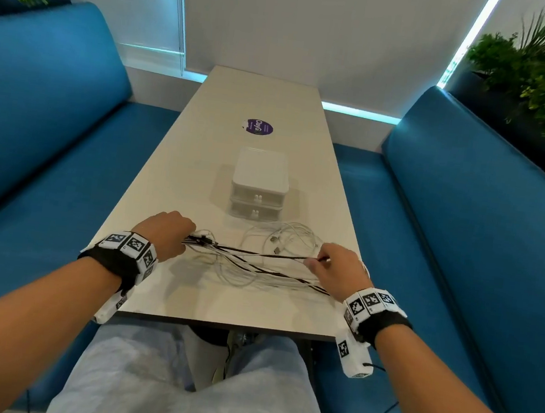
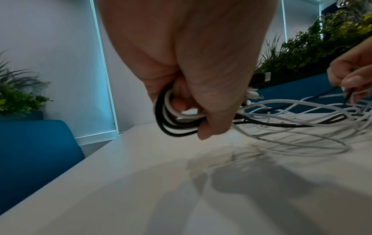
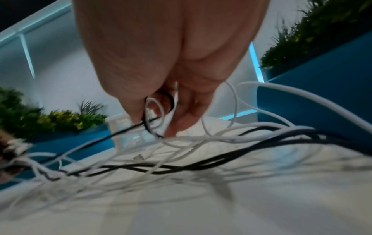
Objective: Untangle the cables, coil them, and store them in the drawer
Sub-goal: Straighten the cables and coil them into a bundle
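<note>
Head view is showing us stretching a black cable (image 1: 260,254) from side to side across the near end of the table (image 1: 202,151), its long axis running almost straight from one hand to the other. Our left hand (image 1: 166,233) is curling tightly round a bundle of black and white loops (image 2: 171,117), with a black plug (image 2: 261,77) sticking out past the knuckles. Our right hand (image 1: 335,269) is pinching the black strand together with a small white loop (image 3: 155,106) between thumb and fingertips.

The white cables (image 1: 289,242) are lying slack on the tabletop between and just beyond our hands, crossing under and over the black one, so the tangle is sitting midway along the taut line. The two-drawer organiser (image 1: 259,184) is standing farther out, roughly centred and slightly nearer our right hand; both drawers are looking closed.

We are judging that untangling is under way and storing is some way off. Pulling the black line clear probably means drawing it sideways toward the left bundle.
</note>
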Tool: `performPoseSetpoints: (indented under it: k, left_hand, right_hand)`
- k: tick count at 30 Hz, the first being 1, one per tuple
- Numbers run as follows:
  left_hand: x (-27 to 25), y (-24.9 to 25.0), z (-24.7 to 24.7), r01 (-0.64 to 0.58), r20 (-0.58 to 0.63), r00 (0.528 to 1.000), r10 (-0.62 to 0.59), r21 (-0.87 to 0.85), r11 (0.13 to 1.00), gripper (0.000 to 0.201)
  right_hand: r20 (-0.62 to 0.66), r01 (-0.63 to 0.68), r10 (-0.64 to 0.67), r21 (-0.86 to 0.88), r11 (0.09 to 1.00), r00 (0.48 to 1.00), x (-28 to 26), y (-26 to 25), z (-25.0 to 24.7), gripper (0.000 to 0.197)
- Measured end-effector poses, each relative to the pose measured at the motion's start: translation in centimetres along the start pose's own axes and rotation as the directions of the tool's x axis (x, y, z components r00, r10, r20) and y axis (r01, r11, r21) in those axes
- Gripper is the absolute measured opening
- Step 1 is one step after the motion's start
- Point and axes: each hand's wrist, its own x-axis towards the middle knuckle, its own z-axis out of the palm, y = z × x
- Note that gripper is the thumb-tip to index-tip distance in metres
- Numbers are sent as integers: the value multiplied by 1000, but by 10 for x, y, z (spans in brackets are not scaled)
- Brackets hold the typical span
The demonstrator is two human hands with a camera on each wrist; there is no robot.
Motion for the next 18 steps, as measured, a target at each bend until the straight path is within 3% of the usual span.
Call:
performPoseSetpoints:
  k: [3, 7, 9, 12, 15, 18]
  left_hand:
    - [0, 1, 6, -10, 2, 1000, 10, -15, 1000, 12]
    - [-2, 1, 11, -20, 24, 1000, 21, -25, 999, 13]
    - [-1, -1, 13, -24, 21, 999, 24, -34, 999, 14]
    - [-2, -11, 17, 14, 40, 999, -12, -40, 999, 14]
    - [-4, -25, 23, 72, 46, 997, -70, -49, 996, 6]
    - [-8, -36, 29, 113, 49, 993, -111, -56, 992, 4]
  right_hand:
    - [13, 102, -102, 27, 994, 995, 0, 4, 7, 14]
    - [-78, 96, -92, 49, 994, 993, 1, -3, 17, 39]
    - [-125, 57, -44, 103, 993, 991, 3, -5, 15, 36]
    - [-18, 8, -6, 141, 990, 1000, 8, -1, 7, 13]
    - [90, 1, -13, 136, 991, 996, 7, 12, 5, 14]
    - [64, 0, -1, 24, 1000, 998, 6, 27, 1, 12]
